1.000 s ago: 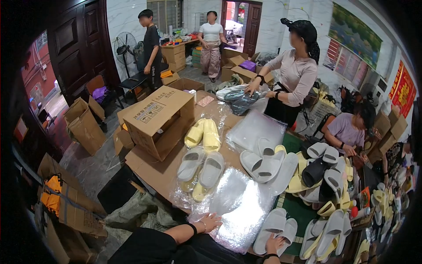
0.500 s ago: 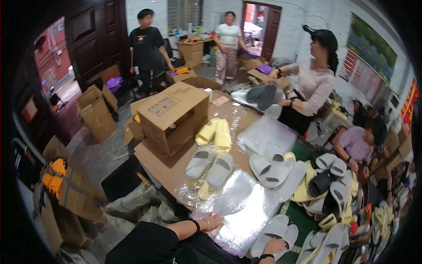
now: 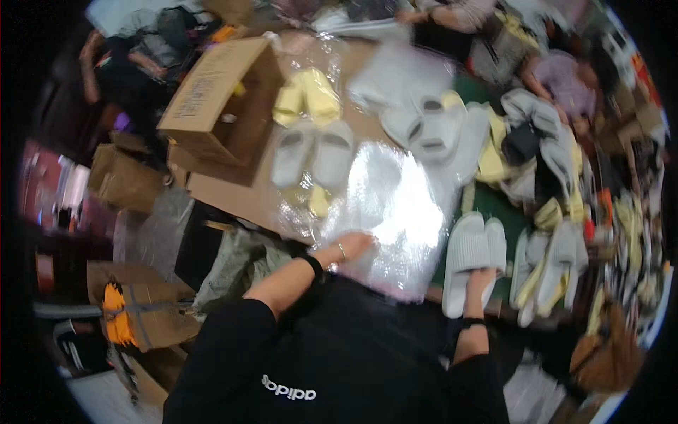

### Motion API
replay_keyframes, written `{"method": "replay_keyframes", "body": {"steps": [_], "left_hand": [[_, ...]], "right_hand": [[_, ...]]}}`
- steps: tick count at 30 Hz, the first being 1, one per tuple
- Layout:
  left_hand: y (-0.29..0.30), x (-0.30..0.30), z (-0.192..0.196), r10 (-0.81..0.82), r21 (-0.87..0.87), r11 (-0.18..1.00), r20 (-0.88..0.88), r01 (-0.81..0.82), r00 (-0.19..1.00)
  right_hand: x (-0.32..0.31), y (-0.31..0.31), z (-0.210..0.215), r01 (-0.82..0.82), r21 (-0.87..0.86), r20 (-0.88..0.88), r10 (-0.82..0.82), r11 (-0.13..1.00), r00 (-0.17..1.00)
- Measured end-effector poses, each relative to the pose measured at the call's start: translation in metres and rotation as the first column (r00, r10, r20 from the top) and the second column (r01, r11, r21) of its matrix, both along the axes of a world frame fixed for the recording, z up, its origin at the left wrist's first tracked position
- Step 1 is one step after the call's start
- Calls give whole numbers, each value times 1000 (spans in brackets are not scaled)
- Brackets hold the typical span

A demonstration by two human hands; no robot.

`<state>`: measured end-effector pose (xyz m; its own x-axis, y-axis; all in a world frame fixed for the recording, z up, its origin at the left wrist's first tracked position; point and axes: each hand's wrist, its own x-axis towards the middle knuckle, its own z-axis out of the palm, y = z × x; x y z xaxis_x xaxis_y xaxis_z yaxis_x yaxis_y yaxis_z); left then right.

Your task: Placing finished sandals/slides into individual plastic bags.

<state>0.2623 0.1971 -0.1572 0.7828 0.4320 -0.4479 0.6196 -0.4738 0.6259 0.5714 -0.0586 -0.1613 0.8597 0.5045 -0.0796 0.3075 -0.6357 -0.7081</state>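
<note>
A stack of clear plastic bags (image 3: 395, 212) lies shining on the table in front of me. On its near left edge rests my left hand (image 3: 359, 246), fingers stretched out over the plastic and slightly blurred. My right hand (image 3: 482, 279) grips a pair of light grey slippers (image 3: 467, 244) to the right of the stack, its fingers hidden under the ribbed straps. Beyond the bags on the left, another grey pair (image 3: 313, 155) sits on clear plastic, with yellow slippers (image 3: 308, 95) behind it. More grey slippers (image 3: 431, 134) lie at the stack's far right.
An open cardboard box (image 3: 219, 106) lies on its side at the table's far left. Several grey and yellow slippers (image 3: 554, 272) crowd the green surface (image 3: 487, 205) at right. A sack (image 3: 244, 265) and cartons (image 3: 159, 311) stand left of the table. Other people work at the far side.
My view has tilted downward, so the table appears higher. My right hand and the grey slippers have shifted away from the bag stack. My left hand stays at the stack's near edge.
</note>
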Motion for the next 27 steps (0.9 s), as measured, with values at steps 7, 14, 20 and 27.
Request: {"method": "replay_keyframes", "body": {"steps": [7,14,20,27], "left_hand": [[-10,20,7,-101,-89,987,283,131,954],[-41,18,48,-585,191,780,-113,596,803],[-28,9,-2,-642,317,648,-262,692,721],[-1,11,-14,-487,332,814,-56,476,872]], "right_hand": [[-97,-98,94,120,411,-294,6,904,956],[-163,-146,91,99,260,-116,-71,961,991],[-186,-159,72,220,403,-167,-165,888,972],[-209,-119,97,286,338,-483,-95,897,870]]}}
